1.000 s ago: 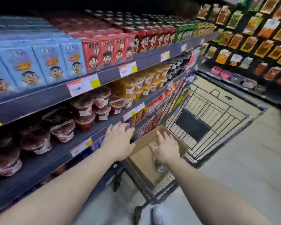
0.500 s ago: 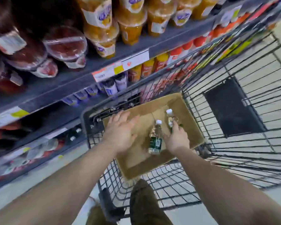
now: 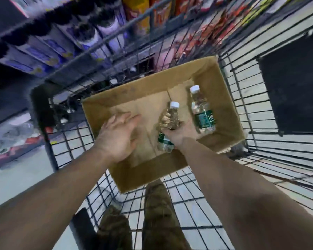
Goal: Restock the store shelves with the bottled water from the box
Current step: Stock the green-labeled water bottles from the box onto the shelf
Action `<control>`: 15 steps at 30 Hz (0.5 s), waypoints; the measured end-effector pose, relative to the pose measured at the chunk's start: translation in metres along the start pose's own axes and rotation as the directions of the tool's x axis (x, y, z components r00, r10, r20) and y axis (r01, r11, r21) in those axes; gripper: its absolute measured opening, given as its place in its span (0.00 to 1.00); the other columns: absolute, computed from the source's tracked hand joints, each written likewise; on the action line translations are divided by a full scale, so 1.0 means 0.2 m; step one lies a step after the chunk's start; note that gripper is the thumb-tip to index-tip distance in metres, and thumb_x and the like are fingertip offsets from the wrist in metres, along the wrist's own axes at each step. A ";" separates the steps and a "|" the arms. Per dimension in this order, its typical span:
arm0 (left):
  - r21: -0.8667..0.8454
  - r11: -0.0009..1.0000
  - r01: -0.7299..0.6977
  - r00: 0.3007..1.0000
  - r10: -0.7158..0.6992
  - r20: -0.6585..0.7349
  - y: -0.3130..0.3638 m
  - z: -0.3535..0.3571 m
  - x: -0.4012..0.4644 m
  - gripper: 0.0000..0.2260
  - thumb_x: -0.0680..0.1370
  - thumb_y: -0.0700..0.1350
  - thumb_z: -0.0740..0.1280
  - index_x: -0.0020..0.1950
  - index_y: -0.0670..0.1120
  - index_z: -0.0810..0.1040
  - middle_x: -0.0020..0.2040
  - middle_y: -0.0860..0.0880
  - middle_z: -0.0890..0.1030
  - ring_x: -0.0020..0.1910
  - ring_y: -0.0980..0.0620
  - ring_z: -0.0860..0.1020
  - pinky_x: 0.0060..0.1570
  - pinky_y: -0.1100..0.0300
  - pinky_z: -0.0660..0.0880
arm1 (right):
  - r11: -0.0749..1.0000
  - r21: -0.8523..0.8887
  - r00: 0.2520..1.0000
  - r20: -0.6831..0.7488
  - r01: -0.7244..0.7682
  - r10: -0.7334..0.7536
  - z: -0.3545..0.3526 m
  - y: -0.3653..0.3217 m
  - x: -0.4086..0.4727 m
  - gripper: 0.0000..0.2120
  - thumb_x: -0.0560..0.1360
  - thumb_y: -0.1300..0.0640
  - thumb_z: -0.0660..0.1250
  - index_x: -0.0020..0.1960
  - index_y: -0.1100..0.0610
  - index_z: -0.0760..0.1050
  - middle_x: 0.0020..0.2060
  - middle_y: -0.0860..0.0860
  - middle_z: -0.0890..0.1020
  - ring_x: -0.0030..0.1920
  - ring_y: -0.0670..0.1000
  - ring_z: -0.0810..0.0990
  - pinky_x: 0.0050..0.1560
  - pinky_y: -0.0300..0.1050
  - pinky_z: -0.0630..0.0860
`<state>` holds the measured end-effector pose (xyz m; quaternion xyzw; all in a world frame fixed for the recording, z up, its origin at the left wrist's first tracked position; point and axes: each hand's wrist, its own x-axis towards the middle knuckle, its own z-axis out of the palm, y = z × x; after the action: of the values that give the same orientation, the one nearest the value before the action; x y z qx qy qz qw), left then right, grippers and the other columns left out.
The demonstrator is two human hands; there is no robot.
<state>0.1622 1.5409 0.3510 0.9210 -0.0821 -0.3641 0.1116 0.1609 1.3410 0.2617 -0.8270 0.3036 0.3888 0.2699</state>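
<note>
My right hand [image 3: 177, 131] has just closed around one clear green-labelled water bottle [image 3: 167, 127] in the brown cardboard box [image 3: 119, 98]; my left hand [image 3: 118, 134] hovers open, ready for shelving.

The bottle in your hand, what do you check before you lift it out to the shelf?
1. Right hand grips the held bottle: ok, fingers wrap it.
2. Cap on: ok, white cap in place.
3. Left hand free to help: ok, open above the box, holding nothing.
4. Second bottle out of the way: ok, lying apart in the box.
5. Shelf spot for water: cannot tell, none visible here.
</note>
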 end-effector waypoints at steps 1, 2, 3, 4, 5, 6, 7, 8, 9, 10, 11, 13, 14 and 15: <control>-0.026 1.000 0.008 1.000 -0.008 0.003 0.01 0.00 0.00 0.32 0.78 0.55 0.65 0.79 0.57 0.55 0.79 0.48 0.58 0.76 0.44 0.56 0.76 0.48 0.56 | 0.998 0.068 1.000 0.029 -0.008 0.006 0.01 -0.01 0.01 0.31 0.66 0.38 0.73 0.62 0.55 0.75 0.54 0.52 0.82 0.56 0.55 0.81 0.57 0.49 0.78; -0.063 0.998 0.023 1.000 -0.022 0.017 0.02 0.00 0.00 0.32 0.78 0.55 0.65 0.79 0.57 0.55 0.79 0.49 0.58 0.76 0.44 0.56 0.76 0.50 0.55 | 0.985 0.169 0.998 0.067 -0.022 0.011 0.02 -0.01 0.00 0.29 0.65 0.39 0.75 0.60 0.54 0.76 0.52 0.52 0.83 0.54 0.56 0.82 0.55 0.51 0.80; -0.109 0.993 0.041 0.999 -0.038 0.034 0.03 0.00 0.00 0.32 0.78 0.55 0.66 0.79 0.56 0.56 0.79 0.49 0.58 0.76 0.45 0.56 0.76 0.51 0.56 | 0.960 0.278 0.994 0.111 -0.037 0.006 0.01 -0.02 -0.02 0.25 0.66 0.42 0.76 0.57 0.54 0.75 0.52 0.53 0.83 0.52 0.56 0.83 0.53 0.53 0.81; -0.168 0.984 0.066 0.997 -0.059 0.046 0.05 -0.01 0.00 0.33 0.77 0.55 0.67 0.79 0.56 0.56 0.79 0.49 0.59 0.76 0.45 0.58 0.75 0.51 0.57 | 0.925 0.379 0.987 0.158 -0.036 -0.026 0.00 -0.03 -0.03 0.20 0.68 0.45 0.76 0.55 0.53 0.75 0.53 0.53 0.83 0.51 0.56 0.83 0.51 0.55 0.82; -0.241 0.966 0.094 0.995 -0.083 0.056 0.06 -0.01 0.00 0.34 0.76 0.55 0.69 0.78 0.56 0.57 0.78 0.49 0.61 0.76 0.45 0.60 0.74 0.51 0.60 | 0.890 0.455 0.971 0.227 -0.040 -0.072 -0.01 -0.04 -0.06 0.18 0.70 0.48 0.76 0.54 0.52 0.73 0.53 0.53 0.82 0.52 0.56 0.83 0.50 0.55 0.83; -0.323 0.938 0.127 0.991 -0.108 0.074 0.07 -0.01 0.01 0.36 0.75 0.54 0.71 0.78 0.56 0.57 0.77 0.49 0.64 0.74 0.46 0.64 0.71 0.52 0.63 | 0.851 0.522 0.940 0.318 -0.064 -0.124 -0.04 -0.06 -0.09 0.18 0.71 0.50 0.75 0.56 0.52 0.71 0.54 0.54 0.81 0.52 0.55 0.83 0.49 0.53 0.83; -0.423 0.890 0.170 0.984 -0.133 0.115 0.07 -0.02 0.01 0.38 0.73 0.54 0.73 0.78 0.55 0.57 0.75 0.49 0.67 0.72 0.47 0.67 0.68 0.55 0.66 | 0.816 0.570 0.891 0.413 -0.093 -0.187 -0.07 -0.07 -0.12 0.22 0.71 0.51 0.75 0.60 0.53 0.70 0.55 0.54 0.82 0.52 0.55 0.83 0.48 0.50 0.83; -0.534 0.816 0.221 0.973 -0.143 0.183 0.07 -0.02 0.02 0.39 0.72 0.52 0.75 0.78 0.53 0.58 0.73 0.49 0.70 0.70 0.48 0.70 0.64 0.57 0.68 | 0.788 0.604 0.835 0.490 -0.120 -0.249 -0.09 -0.08 -0.14 0.24 0.71 0.52 0.75 0.63 0.54 0.70 0.57 0.54 0.82 0.53 0.54 0.83 0.47 0.48 0.82; -0.643 0.716 0.272 0.955 -0.120 0.270 0.07 -0.03 0.02 0.38 0.71 0.51 0.76 0.77 0.52 0.61 0.70 0.51 0.73 0.67 0.50 0.72 0.62 0.59 0.68 | 0.762 0.633 0.772 0.551 -0.139 -0.318 -0.10 -0.10 -0.16 0.28 0.70 0.52 0.75 0.66 0.57 0.70 0.59 0.55 0.82 0.56 0.54 0.82 0.48 0.47 0.81; -0.729 0.605 0.321 0.932 -0.064 0.357 0.06 -0.04 0.02 0.35 0.70 0.49 0.77 0.74 0.51 0.65 0.66 0.53 0.76 0.65 0.51 0.75 0.62 0.57 0.70 | 0.739 0.656 0.720 0.587 -0.154 -0.371 -0.12 -0.11 -0.18 0.31 0.70 0.53 0.76 0.69 0.57 0.69 0.60 0.55 0.81 0.58 0.54 0.81 0.50 0.48 0.81; -0.791 0.495 0.360 0.910 -0.002 0.414 0.04 -0.04 0.01 0.33 0.69 0.49 0.78 0.71 0.51 0.69 0.63 0.53 0.79 0.63 0.50 0.78 0.63 0.53 0.73 | 0.712 0.681 0.689 0.600 -0.172 -0.407 -0.13 -0.12 -0.17 0.32 0.69 0.54 0.76 0.70 0.56 0.69 0.62 0.55 0.80 0.61 0.55 0.80 0.53 0.51 0.81; -0.854 0.315 0.413 0.891 0.053 0.451 0.02 -0.04 0.00 0.34 0.65 0.48 0.80 0.68 0.50 0.72 0.59 0.49 0.83 0.57 0.48 0.82 0.61 0.46 0.76 | 0.686 0.710 0.709 0.565 -0.158 -0.422 -0.16 -0.15 -0.17 0.32 0.70 0.51 0.74 0.70 0.55 0.69 0.62 0.54 0.80 0.63 0.55 0.78 0.59 0.52 0.78; -0.866 0.273 0.418 0.894 0.046 0.446 0.01 -0.04 -0.01 0.35 0.63 0.49 0.80 0.68 0.49 0.72 0.58 0.48 0.84 0.54 0.47 0.84 0.59 0.46 0.78 | 0.706 0.703 0.764 0.500 -0.082 -0.409 -0.18 -0.16 -0.17 0.30 0.71 0.47 0.73 0.70 0.54 0.71 0.61 0.52 0.80 0.62 0.53 0.78 0.60 0.51 0.77; -0.873 0.252 0.418 0.899 0.027 0.438 0.00 -0.04 -0.01 0.36 0.62 0.49 0.78 0.69 0.48 0.71 0.57 0.47 0.84 0.52 0.47 0.84 0.56 0.49 0.79 | 0.770 0.637 0.853 0.375 0.048 -0.363 -0.19 -0.16 -0.15 0.27 0.73 0.44 0.71 0.68 0.52 0.72 0.58 0.49 0.80 0.60 0.51 0.79 0.60 0.48 0.75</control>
<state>0.1662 1.5415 0.3577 0.5844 0.2511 -0.5143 0.5753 0.1870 1.3452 0.3144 -0.6030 0.2402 0.4290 0.6282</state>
